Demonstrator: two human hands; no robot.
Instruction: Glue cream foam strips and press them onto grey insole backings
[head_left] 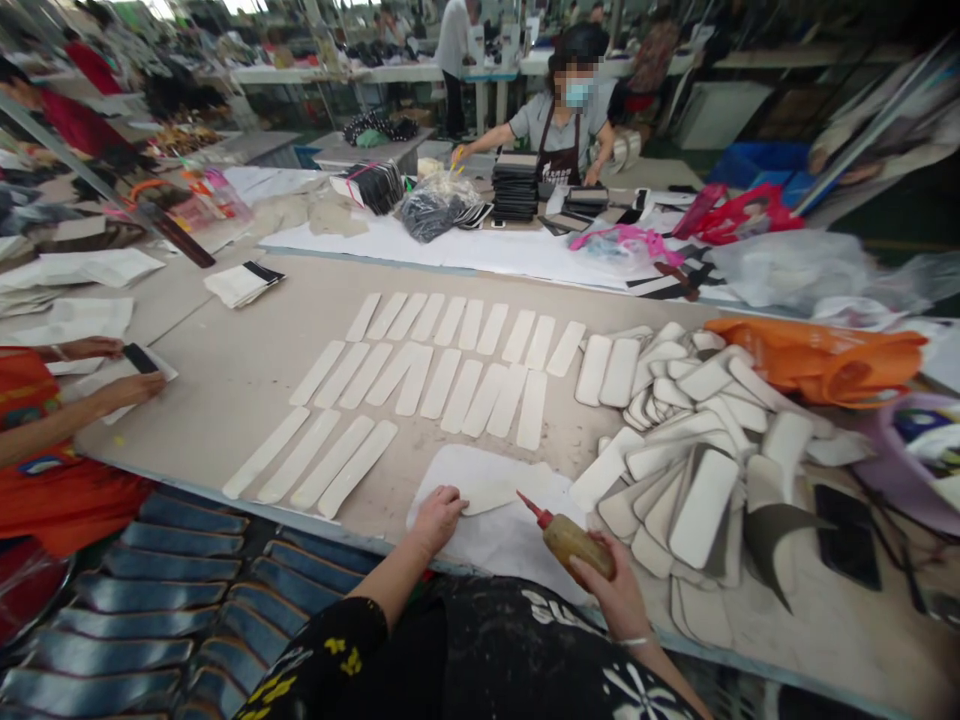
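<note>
My right hand (621,592) is wrapped round a squeeze bottle (566,537) of brownish-yellow glue. Its red nozzle (531,503) points up and left, over a cream strip (499,492). That strip lies on a white sheet (480,548) at the table's near edge. With fingers closed, my left hand (439,518) grips the strip's left end. Beyond it, rows of similar cream strips (444,384) lie spread flat on the table. A loose heap of rounded cream pieces (701,500) with grey undersides is just right of the bottle.
At the left, a co-worker's hands (139,388) hold a pale piece with a black strip. A masked person (570,125) works across the table beside a dark stack (515,187). An orange bag (817,355), purple basin (911,460) and phone (847,537) are on the right.
</note>
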